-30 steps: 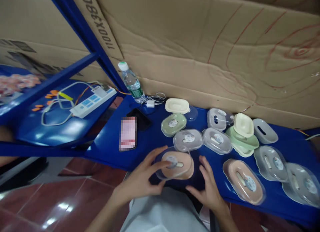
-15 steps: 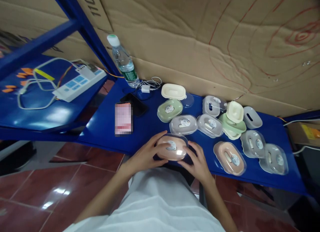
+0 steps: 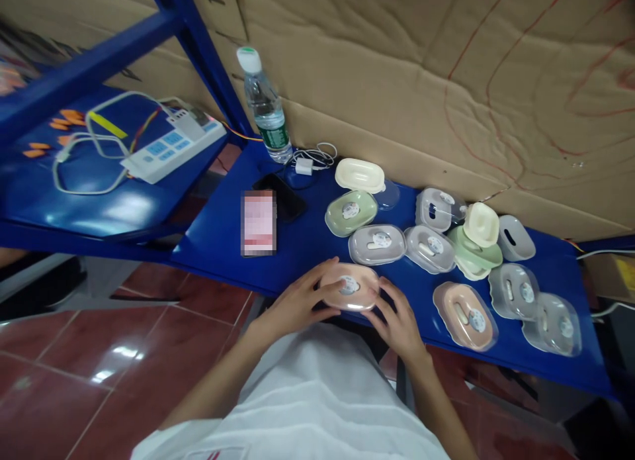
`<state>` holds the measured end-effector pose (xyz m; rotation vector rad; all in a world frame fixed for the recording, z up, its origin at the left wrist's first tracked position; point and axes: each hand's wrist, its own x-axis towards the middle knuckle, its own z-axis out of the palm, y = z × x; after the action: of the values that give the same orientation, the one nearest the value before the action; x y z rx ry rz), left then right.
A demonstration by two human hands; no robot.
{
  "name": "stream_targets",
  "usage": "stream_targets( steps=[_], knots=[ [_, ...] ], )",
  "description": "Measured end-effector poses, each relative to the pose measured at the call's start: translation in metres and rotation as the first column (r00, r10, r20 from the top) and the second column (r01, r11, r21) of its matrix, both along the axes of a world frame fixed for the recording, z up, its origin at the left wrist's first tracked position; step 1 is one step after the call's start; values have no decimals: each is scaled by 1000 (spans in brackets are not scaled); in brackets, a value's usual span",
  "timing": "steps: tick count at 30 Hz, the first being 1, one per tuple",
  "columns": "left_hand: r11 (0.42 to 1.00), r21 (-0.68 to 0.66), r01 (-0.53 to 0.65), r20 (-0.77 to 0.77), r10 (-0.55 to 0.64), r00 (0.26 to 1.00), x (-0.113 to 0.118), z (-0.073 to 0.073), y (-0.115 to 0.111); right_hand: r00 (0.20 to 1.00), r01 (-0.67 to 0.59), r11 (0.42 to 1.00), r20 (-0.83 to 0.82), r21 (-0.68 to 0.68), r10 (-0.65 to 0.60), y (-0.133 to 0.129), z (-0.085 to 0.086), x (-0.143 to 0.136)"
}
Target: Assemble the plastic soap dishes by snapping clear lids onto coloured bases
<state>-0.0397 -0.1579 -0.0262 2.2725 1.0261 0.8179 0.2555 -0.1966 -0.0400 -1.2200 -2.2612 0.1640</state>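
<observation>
Between my two hands is a peach soap box (image 3: 360,294) with a clear lid and a round sticker, at the front edge of the blue table. My left hand (image 3: 302,294) grips its left end, with a finger on the lid near the sticker. On the right end, the fingers of my right hand (image 3: 397,318) close around the rim. Just beyond lie a grey lidded box (image 3: 378,253) and a green one (image 3: 342,222). Another peach box (image 3: 454,304) rests to the right, its clear lid set askew.
Grey boxes (image 3: 513,275), a stacked cream tray (image 3: 482,216) and another cream tray (image 3: 358,171) lie farther off. At left are a phone (image 3: 258,222), a water bottle (image 3: 270,116), a charger (image 3: 304,167) and a power strip (image 3: 171,149). Cardboard (image 3: 377,69) walls the back.
The view has shifted, so the table's things appear farther right. Both hands stay on the peach box, which now looks slightly tilted.
</observation>
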Motion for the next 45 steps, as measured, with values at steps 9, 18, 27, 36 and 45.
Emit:
stream_targets(
  steps=[9,18,27,36,45],
  knots=[
    [991,5,-133,-26,133,991,-25,7,-9,967,-85,977,219,-195,128,90,101,28],
    [928,105,-358,-10,361,933,-24,-4,-25,865,-4,972,487,-236,122,275,90,-4],
    [933,153,-326,-11,331,944,-29,-14,-6,953,62,953,300,-297,31,288,46,24],
    [911,160,-380,-48,392,919,-9,-7,22,991,66,979,124,-194,-43,279,54,42],
    [888,167,-430,-185,456,871,21,7,57,965,181,974,-165,-137,-202,209,115,57]
  ],
)
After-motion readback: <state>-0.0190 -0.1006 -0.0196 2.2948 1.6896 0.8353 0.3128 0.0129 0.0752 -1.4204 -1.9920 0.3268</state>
